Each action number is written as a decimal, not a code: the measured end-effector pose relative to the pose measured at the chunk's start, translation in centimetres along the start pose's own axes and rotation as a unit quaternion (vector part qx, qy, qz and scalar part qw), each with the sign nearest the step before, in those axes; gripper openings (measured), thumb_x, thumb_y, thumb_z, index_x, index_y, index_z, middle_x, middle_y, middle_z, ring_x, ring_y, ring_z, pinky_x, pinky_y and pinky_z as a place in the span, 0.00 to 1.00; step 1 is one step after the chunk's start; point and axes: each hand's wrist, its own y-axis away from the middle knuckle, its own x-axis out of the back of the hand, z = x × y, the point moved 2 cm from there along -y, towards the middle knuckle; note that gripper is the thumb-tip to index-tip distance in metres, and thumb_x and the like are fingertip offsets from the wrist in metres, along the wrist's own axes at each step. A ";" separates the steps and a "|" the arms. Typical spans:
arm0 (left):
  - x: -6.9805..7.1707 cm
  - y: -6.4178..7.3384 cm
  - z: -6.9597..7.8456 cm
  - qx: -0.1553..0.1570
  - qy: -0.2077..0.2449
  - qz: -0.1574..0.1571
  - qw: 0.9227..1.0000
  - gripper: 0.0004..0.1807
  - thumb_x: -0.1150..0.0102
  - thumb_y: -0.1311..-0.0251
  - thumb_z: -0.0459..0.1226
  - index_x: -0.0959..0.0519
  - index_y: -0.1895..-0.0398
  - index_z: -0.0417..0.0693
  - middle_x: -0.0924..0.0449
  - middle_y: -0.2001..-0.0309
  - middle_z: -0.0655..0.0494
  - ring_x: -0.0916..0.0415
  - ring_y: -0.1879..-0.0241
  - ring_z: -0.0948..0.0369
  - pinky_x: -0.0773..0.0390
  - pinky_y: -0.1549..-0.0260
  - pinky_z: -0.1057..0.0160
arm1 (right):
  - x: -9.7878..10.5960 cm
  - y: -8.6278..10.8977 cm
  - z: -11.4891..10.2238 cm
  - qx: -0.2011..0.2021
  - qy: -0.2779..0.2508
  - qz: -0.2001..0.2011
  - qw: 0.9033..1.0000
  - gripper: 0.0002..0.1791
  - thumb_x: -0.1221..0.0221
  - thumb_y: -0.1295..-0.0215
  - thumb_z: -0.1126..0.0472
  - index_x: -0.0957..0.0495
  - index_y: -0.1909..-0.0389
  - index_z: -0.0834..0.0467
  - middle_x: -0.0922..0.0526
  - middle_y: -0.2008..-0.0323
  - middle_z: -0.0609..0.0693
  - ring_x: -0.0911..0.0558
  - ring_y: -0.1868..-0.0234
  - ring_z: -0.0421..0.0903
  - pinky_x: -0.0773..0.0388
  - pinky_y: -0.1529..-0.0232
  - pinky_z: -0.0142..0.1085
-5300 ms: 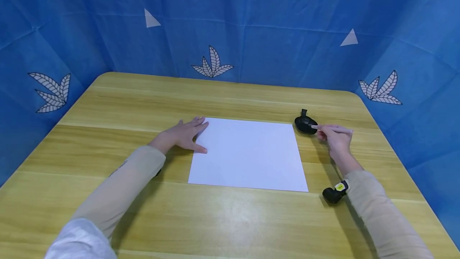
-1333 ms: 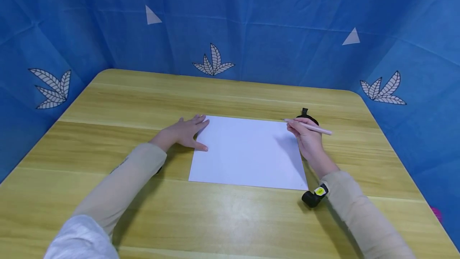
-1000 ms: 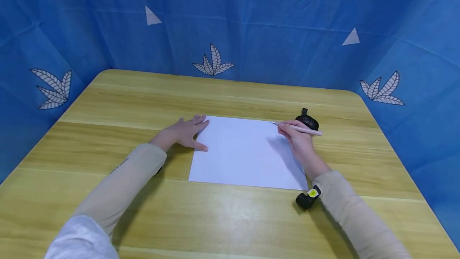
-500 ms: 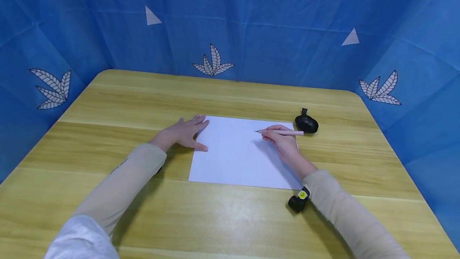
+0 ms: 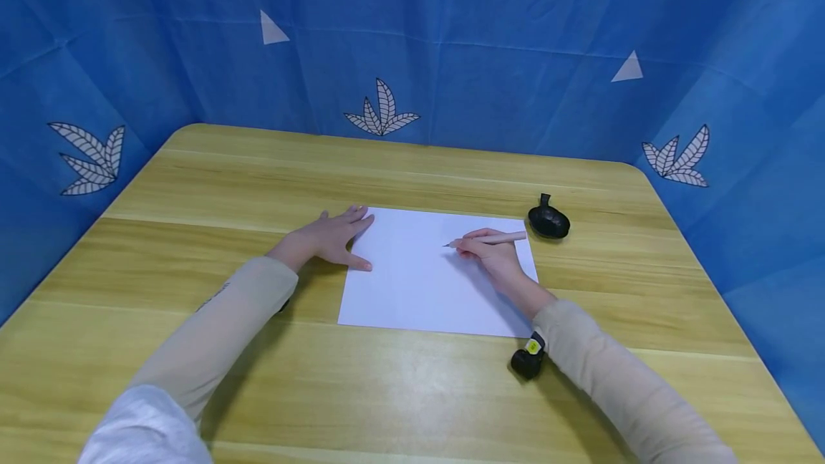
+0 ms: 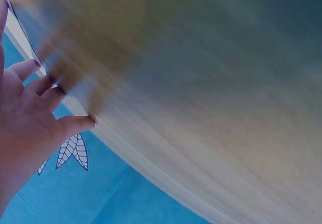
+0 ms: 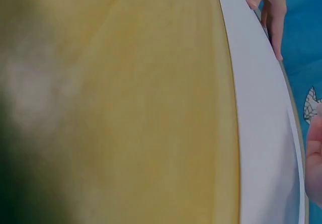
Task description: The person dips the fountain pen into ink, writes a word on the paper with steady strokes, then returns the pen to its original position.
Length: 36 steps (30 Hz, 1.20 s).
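Observation:
A blank white sheet of paper (image 5: 406, 285) lies on the wooden table in the head view. My left hand (image 5: 334, 240) rests with spread fingers on its upper left edge; the left wrist view also shows these fingers at the table surface. Over the sheet's right half, my right hand (image 5: 498, 258) pinches a pale pink pen (image 5: 505, 238) between thumb and fingers. The pen's thin dark tip points left, close over the paper's middle. Only part of the right hand (image 7: 315, 163) appears at the edge of the right wrist view.
A small black rounded object with a short tab (image 5: 549, 223) sits just right of the paper's upper right corner. A black wrist camera (image 5: 527, 362) hangs below the right sleeve. Blue patterned cloth (image 5: 451, 56) stands behind the table and along its sides.
My right hand has carried the pen leftward from beside the black object to over the paper, lately also slightly toward me. The left hand stays in place on the sheet.

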 end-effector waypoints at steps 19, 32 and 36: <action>0.2 0.2 0.3 0.000 -0.003 -0.002 1.000 0.54 0.47 0.52 0.63 0.57 0.31 0.42 0.67 0.31 0.45 0.69 0.33 0.50 0.63 0.45 0.35 | -1.0 0.0 0.2 -0.027 0.080 -0.005 0.996 0.11 0.41 0.50 0.77 0.28 0.65 0.77 0.20 0.82 0.48 0.20 0.78 0.39 0.24 0.74 0.29; 0.3 0.3 0.4 0.003 -0.002 -0.004 1.000 0.54 0.47 0.52 0.63 0.57 0.31 0.43 0.67 0.31 0.45 0.70 0.33 0.50 0.63 0.45 0.35 | -1.1 0.0 0.1 -0.028 0.130 0.000 0.991 0.09 0.37 0.52 0.73 0.25 0.70 0.72 0.19 0.81 0.48 0.20 0.78 0.40 0.24 0.74 0.30; 0.3 0.3 0.4 0.004 -0.001 -0.004 1.000 0.54 0.47 0.52 0.63 0.57 0.31 0.43 0.67 0.31 0.46 0.70 0.33 0.50 0.63 0.45 0.35 | -1.1 0.1 0.0 -0.024 0.150 0.000 0.988 0.09 0.37 0.52 0.71 0.25 0.70 0.71 0.20 0.82 0.48 0.20 0.78 0.40 0.23 0.74 0.31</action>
